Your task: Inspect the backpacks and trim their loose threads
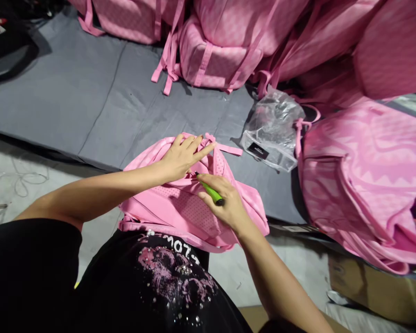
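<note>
A pink backpack point(180, 208) lies on my lap, back panel up, against the edge of a grey mat. My left hand point(182, 155) rests flat on its top, fingers stretched out over the pink straps. My right hand point(225, 201) is closed round a green lighter point(210, 190), its tip pointing at the fabric just below my left hand. My black printed shirt fills the bottom of the view.
A grey mat point(90, 101) covers the floor ahead. Several pink backpacks point(222, 51) are heaped along its far edge, with another large one point(364, 171) at the right. A crumpled clear plastic bag point(273, 129) lies between them. A cardboard box point(370, 286) sits lower right.
</note>
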`<action>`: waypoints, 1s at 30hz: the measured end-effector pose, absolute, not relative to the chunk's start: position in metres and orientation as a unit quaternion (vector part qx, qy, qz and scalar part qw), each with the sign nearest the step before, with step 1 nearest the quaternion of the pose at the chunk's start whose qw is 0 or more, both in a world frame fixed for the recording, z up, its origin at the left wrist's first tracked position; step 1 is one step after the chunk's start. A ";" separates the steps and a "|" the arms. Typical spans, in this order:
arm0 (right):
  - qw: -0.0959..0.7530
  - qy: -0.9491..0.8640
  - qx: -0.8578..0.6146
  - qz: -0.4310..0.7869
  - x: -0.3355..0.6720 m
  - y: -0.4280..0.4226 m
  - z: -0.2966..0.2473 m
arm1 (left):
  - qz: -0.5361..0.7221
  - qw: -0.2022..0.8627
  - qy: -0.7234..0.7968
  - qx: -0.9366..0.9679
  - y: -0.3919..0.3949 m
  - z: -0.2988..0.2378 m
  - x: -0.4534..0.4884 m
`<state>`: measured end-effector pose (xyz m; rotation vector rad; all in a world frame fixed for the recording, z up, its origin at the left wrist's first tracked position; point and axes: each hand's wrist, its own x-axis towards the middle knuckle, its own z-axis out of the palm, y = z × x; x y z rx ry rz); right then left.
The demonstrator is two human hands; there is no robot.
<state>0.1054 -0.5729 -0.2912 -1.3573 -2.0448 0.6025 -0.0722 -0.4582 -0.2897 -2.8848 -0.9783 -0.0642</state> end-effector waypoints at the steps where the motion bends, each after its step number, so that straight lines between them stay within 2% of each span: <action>1: 0.305 -0.758 -0.524 0.243 0.103 -0.569 -0.287 | -0.024 0.045 -0.322 -0.945 -0.458 -0.290 -0.072; 4: 0.296 -0.722 -0.551 0.296 0.095 -0.552 -0.278 | -0.016 0.037 -0.334 -0.942 -0.458 -0.288 -0.070; 9: 0.139 -0.726 -0.603 0.301 0.092 -0.534 -0.268 | 0.017 0.014 -0.356 -0.934 -0.456 -0.279 -0.065; 11: 0.112 -0.734 -0.609 0.280 0.094 -0.539 -0.267 | 0.023 0.006 -0.355 -0.935 -0.456 -0.276 -0.064; 20: 0.187 -0.721 -0.617 0.255 0.093 -0.558 -0.280 | 0.018 -0.034 -0.340 -0.940 -0.452 -0.278 -0.066; 30: 0.179 -0.698 -0.642 0.260 0.092 -0.559 -0.280 | 0.007 -0.030 -0.318 -0.948 -0.448 -0.277 -0.069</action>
